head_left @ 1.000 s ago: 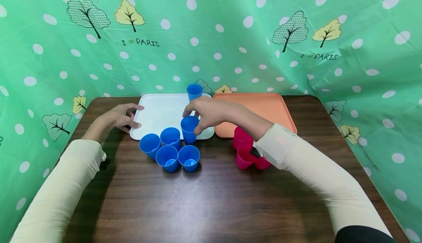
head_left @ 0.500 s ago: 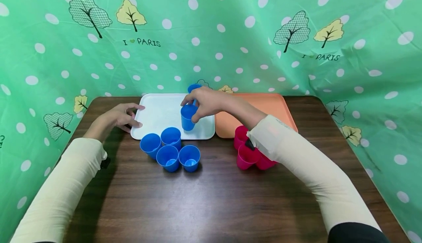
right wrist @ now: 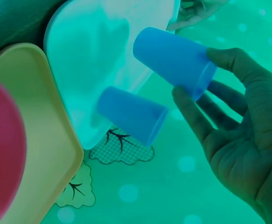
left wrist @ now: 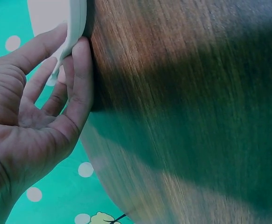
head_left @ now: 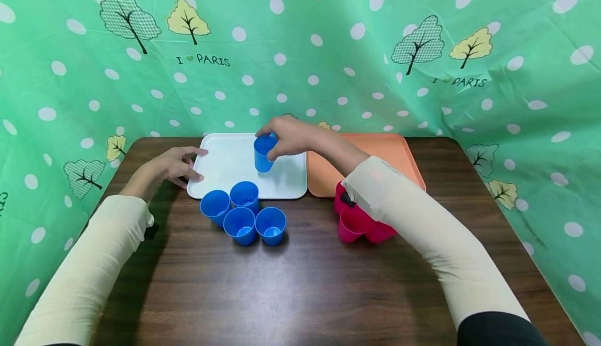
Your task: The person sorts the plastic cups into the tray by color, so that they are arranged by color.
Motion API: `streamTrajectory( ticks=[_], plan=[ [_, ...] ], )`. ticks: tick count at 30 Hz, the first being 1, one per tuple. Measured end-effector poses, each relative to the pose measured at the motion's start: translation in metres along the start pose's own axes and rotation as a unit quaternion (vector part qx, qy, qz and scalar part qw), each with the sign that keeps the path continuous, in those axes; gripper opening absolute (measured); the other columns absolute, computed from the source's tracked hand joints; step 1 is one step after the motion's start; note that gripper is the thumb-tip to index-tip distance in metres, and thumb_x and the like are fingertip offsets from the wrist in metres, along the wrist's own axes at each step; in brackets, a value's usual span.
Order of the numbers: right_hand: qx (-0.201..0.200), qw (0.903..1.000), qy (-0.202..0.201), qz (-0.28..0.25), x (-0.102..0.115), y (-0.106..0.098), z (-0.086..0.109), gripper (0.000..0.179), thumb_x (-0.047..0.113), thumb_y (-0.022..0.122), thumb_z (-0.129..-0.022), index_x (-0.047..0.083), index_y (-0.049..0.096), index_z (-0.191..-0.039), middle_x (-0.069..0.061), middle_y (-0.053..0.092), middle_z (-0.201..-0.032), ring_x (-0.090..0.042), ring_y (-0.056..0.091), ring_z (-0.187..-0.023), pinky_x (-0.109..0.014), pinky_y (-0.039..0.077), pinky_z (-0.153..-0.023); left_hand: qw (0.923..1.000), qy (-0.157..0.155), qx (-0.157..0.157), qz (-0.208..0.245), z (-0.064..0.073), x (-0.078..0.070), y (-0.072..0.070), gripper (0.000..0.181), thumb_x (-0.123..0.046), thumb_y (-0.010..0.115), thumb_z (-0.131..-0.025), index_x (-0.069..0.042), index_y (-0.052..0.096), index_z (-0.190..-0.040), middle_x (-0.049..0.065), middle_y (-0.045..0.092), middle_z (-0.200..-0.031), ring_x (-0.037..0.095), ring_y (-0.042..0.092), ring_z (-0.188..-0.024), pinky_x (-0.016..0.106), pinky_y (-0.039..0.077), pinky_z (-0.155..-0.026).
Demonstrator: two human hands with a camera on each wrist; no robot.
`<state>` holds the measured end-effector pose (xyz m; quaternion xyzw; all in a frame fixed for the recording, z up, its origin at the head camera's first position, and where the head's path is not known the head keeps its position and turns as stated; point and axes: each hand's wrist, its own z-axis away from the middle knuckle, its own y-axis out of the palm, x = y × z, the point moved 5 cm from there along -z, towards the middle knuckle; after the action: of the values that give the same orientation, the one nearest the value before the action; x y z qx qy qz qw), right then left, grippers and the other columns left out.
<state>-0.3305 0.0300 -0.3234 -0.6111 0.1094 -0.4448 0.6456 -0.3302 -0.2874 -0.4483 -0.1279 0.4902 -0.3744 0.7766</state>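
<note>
My right hand point(head_left: 293, 136) pinches a blue cup point(head_left: 264, 155) near its rim, thumb on one side and fingers on the other, over the right half of the white tray point(head_left: 223, 166). Another blue cup point(right wrist: 132, 115) stands on that tray beside the held one in the right wrist view; in the head view my hand hides it. My left hand point(head_left: 172, 166) holds the white tray by its left edge. From the left wrist, the thumb shows on one side of the tray's rim and fingers curl at the other. Several blue cups point(head_left: 240, 226) stand grouped just in front of the tray.
An orange tray point(head_left: 375, 153) lies against the white tray's right side. Red cups point(head_left: 353, 225) stand in front of it, partly behind my right sleeve. A brown wooden table point(head_left: 291, 294) carries everything, with a green patterned cloth point(head_left: 300, 48) hanging behind and at both sides.
My right hand has carried the blue cup from the tray's front edge toward its back and slightly left, now covering the cup standing there. The left hand has stayed on the tray's edge.
</note>
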Motion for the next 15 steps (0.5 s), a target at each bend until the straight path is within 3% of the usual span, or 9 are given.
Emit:
streamTrajectory(
  ticks=[15],
  plan=[
    [-0.047, 0.9976, 0.028, -0.042, -0.011, -0.012, -0.027, 0.069, 0.022, 0.079, -0.103, 0.009, 0.055, -0.167, -0.017, 0.054, -0.170, -0.034, 0.054, -0.153, -0.050, 0.055, -0.123, 1.0000, 0.001, 0.006, -0.003, -0.002, 0.002, -0.001, 0.092, -0.002, 0.085, -0.099, -0.008, 0.036, -0.176, 0.022, 0.044, -0.122, 0.030, 0.070, -0.100, 0.046, 0.072, -0.079]
  ],
)
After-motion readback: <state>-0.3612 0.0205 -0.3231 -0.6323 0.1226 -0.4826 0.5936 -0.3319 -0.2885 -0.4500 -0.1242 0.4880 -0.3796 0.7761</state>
